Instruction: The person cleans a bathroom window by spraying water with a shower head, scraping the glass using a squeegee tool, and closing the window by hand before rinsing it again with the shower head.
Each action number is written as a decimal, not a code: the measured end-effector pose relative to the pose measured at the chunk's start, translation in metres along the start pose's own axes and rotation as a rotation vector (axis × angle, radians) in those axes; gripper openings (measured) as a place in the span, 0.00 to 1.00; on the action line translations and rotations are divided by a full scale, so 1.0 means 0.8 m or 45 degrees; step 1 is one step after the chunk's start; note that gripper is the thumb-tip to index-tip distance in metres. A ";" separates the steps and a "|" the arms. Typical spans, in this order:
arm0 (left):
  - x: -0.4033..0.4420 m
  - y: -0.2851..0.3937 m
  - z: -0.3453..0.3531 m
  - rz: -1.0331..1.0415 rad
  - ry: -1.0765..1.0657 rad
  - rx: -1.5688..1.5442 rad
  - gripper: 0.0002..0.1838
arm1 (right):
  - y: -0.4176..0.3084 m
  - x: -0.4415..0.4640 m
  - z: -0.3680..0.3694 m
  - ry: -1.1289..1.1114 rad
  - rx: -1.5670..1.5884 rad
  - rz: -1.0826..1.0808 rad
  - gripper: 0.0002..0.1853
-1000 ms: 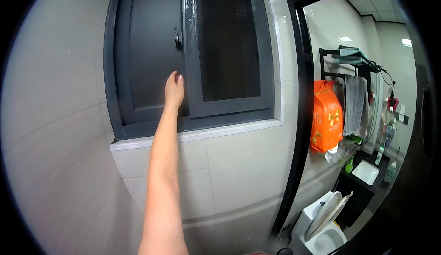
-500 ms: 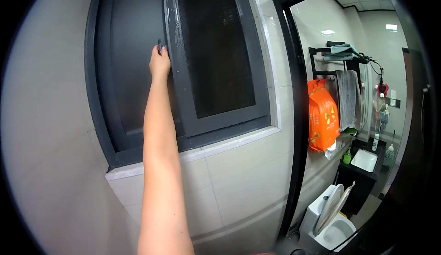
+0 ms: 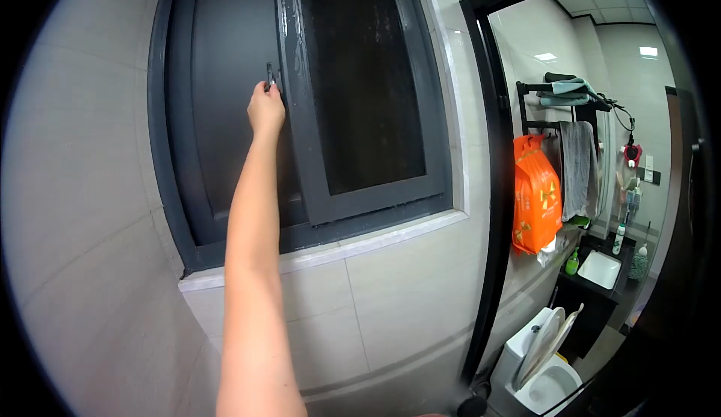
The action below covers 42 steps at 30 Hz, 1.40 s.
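Observation:
My left hand [image 3: 266,109] reaches up and away from me, its arm stretched out in front of the window. Its fingers are closed on a small dark window handle [image 3: 270,74] at the side of the left panel [image 3: 233,57]. The handle's upper end sticks out above my fingertips, and the rest is hidden by them. To the right of the hand is the dark grey frame of the mesh-like right panel [image 3: 364,79]. My right hand is not in view.
A pale sill [image 3: 375,244] runs under the window. On the right, a black door frame [image 3: 488,192] borders a bathroom with an orange bag [image 3: 536,195], a grey towel [image 3: 578,169], a toilet [image 3: 544,387] and a sink [image 3: 599,269].
The view has shifted a little, so the window and bathroom sit slightly farther right. My left hand stays at the handle, and its wrist and arm have changed angle slightly.

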<state>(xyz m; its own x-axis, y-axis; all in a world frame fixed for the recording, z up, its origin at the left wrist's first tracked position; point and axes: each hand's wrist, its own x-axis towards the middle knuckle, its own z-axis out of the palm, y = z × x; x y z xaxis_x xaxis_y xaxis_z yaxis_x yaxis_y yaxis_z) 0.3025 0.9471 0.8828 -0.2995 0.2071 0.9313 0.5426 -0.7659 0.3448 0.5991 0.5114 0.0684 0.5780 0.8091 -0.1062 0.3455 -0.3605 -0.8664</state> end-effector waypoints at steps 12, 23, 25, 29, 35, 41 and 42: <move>-0.412 -0.085 -0.296 -0.587 -0.172 -0.439 0.13 | -0.459 0.044 -0.172 -0.215 1.028 -1.120 0.18; -0.933 0.107 -0.624 -1.065 -0.693 0.204 0.08 | -0.503 0.002 -0.176 -0.274 1.370 -1.482 0.16; -1.064 0.135 -0.677 -1.384 -0.965 0.170 0.15 | -0.499 0.005 -0.165 -0.236 1.398 -1.455 0.17; -1.158 0.256 -0.705 -2.455 -0.316 -0.300 0.24 | -0.495 0.011 -0.153 -0.166 1.480 -1.389 0.18; -1.237 0.289 -0.751 -2.104 -0.552 0.184 0.21 | -0.465 -0.022 -0.065 -0.323 1.559 -1.287 0.15; -1.337 0.298 -0.831 -1.915 -0.577 0.373 0.19 | -0.292 -0.087 0.080 -0.592 1.026 -1.075 0.20; -1.357 0.294 -0.848 -1.868 -0.558 0.361 0.19 | -0.258 -0.100 0.102 -0.636 1.009 -1.045 0.20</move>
<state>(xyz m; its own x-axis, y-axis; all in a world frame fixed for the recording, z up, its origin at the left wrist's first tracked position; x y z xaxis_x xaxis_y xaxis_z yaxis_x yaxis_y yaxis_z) 0.2228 0.1292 -0.1263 -0.4645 0.8380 -0.2862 0.1305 0.3844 0.9139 0.4212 0.5586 0.2161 -0.0017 0.8133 0.5819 -0.1695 0.5732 -0.8017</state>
